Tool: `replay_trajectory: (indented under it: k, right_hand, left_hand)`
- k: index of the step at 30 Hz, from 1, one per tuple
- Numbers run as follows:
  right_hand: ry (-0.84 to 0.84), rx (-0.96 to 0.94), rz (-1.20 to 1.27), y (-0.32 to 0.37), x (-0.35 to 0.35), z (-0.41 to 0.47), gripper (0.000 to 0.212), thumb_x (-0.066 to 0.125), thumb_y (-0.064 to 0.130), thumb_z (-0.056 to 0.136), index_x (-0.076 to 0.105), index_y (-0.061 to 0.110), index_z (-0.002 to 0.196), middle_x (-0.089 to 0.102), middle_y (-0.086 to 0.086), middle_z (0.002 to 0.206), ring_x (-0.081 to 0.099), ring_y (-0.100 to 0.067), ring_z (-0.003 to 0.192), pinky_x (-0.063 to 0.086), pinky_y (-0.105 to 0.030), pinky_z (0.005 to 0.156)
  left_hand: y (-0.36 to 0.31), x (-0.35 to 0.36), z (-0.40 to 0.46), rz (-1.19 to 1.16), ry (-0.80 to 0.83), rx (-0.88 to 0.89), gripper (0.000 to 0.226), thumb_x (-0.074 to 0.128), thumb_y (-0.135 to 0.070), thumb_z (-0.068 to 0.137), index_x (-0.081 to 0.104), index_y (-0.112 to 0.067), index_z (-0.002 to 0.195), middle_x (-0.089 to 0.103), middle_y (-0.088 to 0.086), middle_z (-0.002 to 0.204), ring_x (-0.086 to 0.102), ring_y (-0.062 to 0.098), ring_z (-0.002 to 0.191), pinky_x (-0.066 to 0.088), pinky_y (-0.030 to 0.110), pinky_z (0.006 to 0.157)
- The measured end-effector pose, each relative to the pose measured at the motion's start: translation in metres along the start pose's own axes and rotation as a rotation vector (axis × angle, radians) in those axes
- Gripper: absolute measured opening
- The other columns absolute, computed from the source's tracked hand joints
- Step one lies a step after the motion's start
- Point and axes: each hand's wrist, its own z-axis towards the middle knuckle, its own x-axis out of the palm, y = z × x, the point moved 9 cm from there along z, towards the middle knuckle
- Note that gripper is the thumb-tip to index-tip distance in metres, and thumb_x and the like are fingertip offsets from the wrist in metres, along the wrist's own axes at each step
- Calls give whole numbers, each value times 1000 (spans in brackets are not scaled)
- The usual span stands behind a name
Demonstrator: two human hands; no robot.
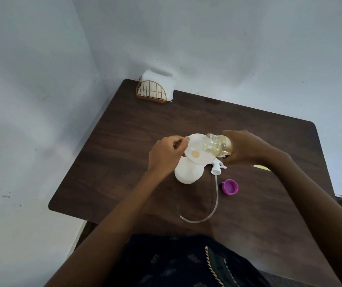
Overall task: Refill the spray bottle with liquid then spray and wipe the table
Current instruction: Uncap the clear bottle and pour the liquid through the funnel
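A white spray bottle (188, 172) stands on the dark wooden table (124, 141) with a white funnel (197, 150) in its neck. My left hand (166, 154) pinches the funnel's rim. My right hand (246, 148) holds a clear bottle of yellowish liquid (217, 145) tipped on its side, mouth over the funnel. A little yellowish liquid sits at the funnel's bottom. The white spray head (217, 165) with its long clear tube (213, 204) lies on the table right of the spray bottle.
A purple cap (230, 187) lies on the table to the right of the tube. A gold wire holder with white napkins (155, 88) stands at the far left corner. Something pale yellow (261, 167) shows under my right forearm. Walls border the table at back and left.
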Motion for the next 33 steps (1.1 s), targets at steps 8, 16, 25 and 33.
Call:
replay_trajectory:
  k: [8,16,25,33]
  right_hand:
    - [-2,9,-5,-1,-1,1,37,79,24,62,53,25,88,63,4,84,58,-18,77,48,-32,65]
    - [3,7,1,-1,-2,1,39,80,23,62,52,25,90,62,4,85,57,-18,78,48,-32,65]
    - [-2,19,-9,-4,-3,2,39,79,23,60,48,29,83,58,8,78,54,-15,72,38,-27,56]
    - [3,19,-7,-5,-4,3,38,79,23,60,51,26,85,60,7,78,56,-16,72,42,-29,58]
  left_hand:
    - [1,1,-1,-6,4,-7,26,48,-49,91,69,-35,82,62,-30,60,62,-1,64,56,36,66]
    - [1,1,0,-4,-1,-7,28,48,-49,91,70,-32,85,60,-32,57,63,-1,65,58,40,69]
    - [1,1,1,3,-1,-1,26,49,-47,92,69,-33,84,62,-28,59,63,0,66,57,37,68]
    - [-1,0,1,18,0,-4,26,49,-46,93,69,-34,82,61,-28,57,61,-1,62,41,24,56]
